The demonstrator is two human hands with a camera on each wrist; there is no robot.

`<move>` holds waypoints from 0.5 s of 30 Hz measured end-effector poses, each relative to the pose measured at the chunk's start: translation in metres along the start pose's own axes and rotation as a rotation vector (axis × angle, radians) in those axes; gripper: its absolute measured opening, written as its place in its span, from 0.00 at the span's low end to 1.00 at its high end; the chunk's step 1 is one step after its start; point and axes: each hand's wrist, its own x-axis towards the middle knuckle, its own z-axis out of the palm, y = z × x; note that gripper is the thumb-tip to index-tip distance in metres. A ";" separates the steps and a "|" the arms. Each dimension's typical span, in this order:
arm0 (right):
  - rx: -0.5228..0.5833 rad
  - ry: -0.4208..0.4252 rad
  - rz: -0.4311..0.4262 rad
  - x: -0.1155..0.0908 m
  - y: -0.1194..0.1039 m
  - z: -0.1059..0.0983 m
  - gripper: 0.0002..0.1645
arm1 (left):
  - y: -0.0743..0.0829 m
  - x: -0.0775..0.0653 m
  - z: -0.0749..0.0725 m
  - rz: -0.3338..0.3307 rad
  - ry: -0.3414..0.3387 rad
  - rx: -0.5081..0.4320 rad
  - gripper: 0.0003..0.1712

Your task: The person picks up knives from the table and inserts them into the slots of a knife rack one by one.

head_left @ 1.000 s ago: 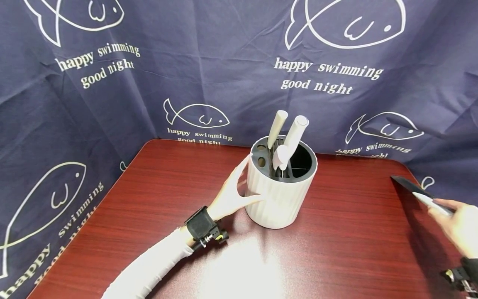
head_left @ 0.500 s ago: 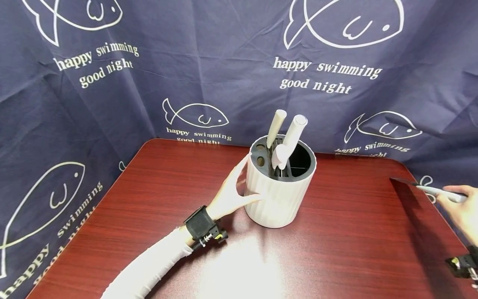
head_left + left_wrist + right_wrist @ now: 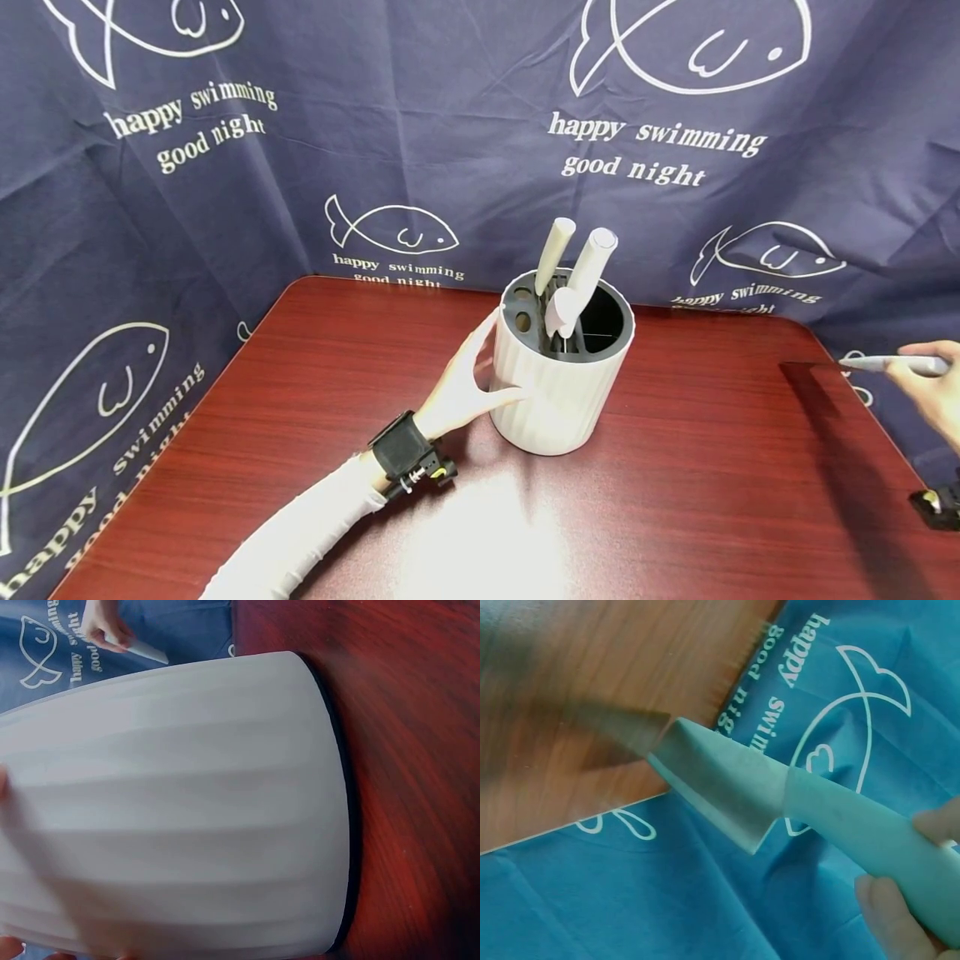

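A white ribbed knife block (image 3: 558, 404) with a dark slotted top stands upright on the table. My left hand (image 3: 465, 387) grips its left side, thumb across the front and fingers reaching round behind. Three pale handles (image 3: 591, 268) stick up from its slots. At the right edge of the head view, my right hand (image 3: 933, 387) holds a knife (image 3: 915, 364) by its pale handle. Edge-on there, its blade is barely visible; the right wrist view shows the blade (image 3: 720, 776) pointing away from the fingers (image 3: 892, 915), above the table's corner.
The reddish-brown wooden table (image 3: 697, 467) has rounded far corners. Dark blue cloth (image 3: 480, 125) with white fish and lettering hangs behind it and along both sides. In the block's top are two round holes and a larger compartment on the right.
My right hand has moved right and slightly up with the knife, turning its blade from broadside to edge-on. My left hand stays on the knife block.
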 end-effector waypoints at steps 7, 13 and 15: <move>-0.065 0.027 -0.087 0.046 0.126 -0.009 0.30 | 0.000 0.000 -0.001 0.002 0.002 0.027 0.62; -0.112 0.033 -0.171 0.067 0.143 -0.015 0.31 | 0.000 0.000 0.000 0.002 0.002 -0.002 0.62; -0.132 0.011 -0.179 0.070 0.137 -0.017 0.31 | 0.000 0.000 0.000 0.003 0.003 -0.010 0.62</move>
